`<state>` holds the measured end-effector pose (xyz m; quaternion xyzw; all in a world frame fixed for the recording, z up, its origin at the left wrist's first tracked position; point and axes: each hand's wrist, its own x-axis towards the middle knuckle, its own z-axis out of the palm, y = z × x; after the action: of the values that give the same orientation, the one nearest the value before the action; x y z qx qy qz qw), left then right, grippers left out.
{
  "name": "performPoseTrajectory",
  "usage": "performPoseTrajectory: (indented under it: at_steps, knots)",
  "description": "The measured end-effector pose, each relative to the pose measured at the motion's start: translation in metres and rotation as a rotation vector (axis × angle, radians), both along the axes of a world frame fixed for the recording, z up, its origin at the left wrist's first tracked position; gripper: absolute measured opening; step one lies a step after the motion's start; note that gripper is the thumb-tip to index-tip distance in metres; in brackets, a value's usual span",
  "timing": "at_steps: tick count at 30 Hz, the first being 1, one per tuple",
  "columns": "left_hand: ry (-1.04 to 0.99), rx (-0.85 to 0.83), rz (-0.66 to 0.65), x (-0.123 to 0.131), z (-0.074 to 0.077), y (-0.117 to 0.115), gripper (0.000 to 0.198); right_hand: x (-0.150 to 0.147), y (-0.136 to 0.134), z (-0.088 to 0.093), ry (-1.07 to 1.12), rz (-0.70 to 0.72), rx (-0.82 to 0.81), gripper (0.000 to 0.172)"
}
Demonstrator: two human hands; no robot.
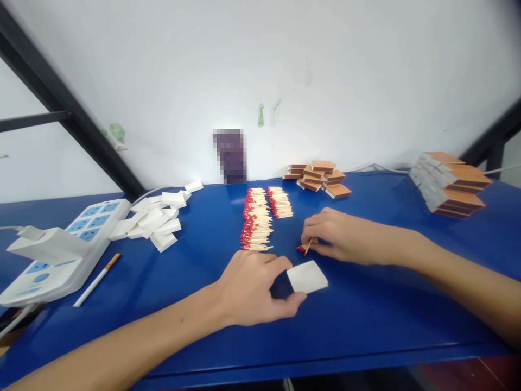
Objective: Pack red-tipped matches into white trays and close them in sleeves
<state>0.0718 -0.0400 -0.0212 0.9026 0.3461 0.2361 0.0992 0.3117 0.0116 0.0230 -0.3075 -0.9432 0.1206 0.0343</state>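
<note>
My left hand [260,288] holds a small white tray [308,277] by its left end, between thumb and fingers, low over the blue table. Just up and to the right, my right hand [331,236] pinches a few red-tipped matches [308,246], their heads pointing left and down. Two rows of matches lie beyond my left hand: a long row [257,220] and a shorter one [279,202] to its right, all with red heads on the left.
White trays [157,217] lie heaped at the left, near a power strip [77,255] and a cigarette [97,279]. Orange-brown matchboxes [319,176] are piled by the wall. More matchboxes [451,182] are stacked at the right. A pixelated dark object [232,156] stands against the wall.
</note>
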Motion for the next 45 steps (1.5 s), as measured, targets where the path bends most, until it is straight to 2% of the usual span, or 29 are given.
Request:
performPoseTrajectory:
  at_steps: [7, 13, 15, 22, 26, 33, 40, 45]
  knots:
    - [0.032, -0.001, -0.072, -0.002, 0.000, 0.001, 0.031, 0.003, 0.006, 0.001, 0.027, -0.090, -0.105, 0.010]
    - [0.051, -0.007, -0.011, -0.001, 0.001, 0.000, 0.032, 0.008, 0.016, -0.001, 0.117, -0.132, -0.265, 0.011]
    - [0.068, -0.031, 0.008, -0.001, 0.001, 0.000, 0.032, 0.006, 0.014, 0.002, 0.152, -0.128, -0.309, 0.008]
    - [0.122, -0.072, 0.037, 0.000, 0.001, 0.001, 0.032, -0.009, -0.008, 0.011, 0.289, -0.032, -0.441, 0.016]
    - [0.128, -0.054, 0.054, 0.000, 0.001, 0.001, 0.031, -0.014, -0.016, 0.007, 0.236, 0.028, -0.393, 0.010]
    - [0.114, -0.061, 0.053, 0.001, 0.001, 0.000, 0.030, -0.017, -0.019, 0.005, 0.228, 0.070, -0.335, 0.016]
    - [0.060, -0.009, -0.013, -0.001, -0.001, 0.001, 0.032, -0.008, -0.004, 0.003, 0.278, 0.013, -0.189, 0.019]
    - [0.027, 0.016, -0.079, -0.002, -0.003, 0.002, 0.035, -0.006, 0.003, -0.005, 0.185, 0.041, -0.206, 0.025]
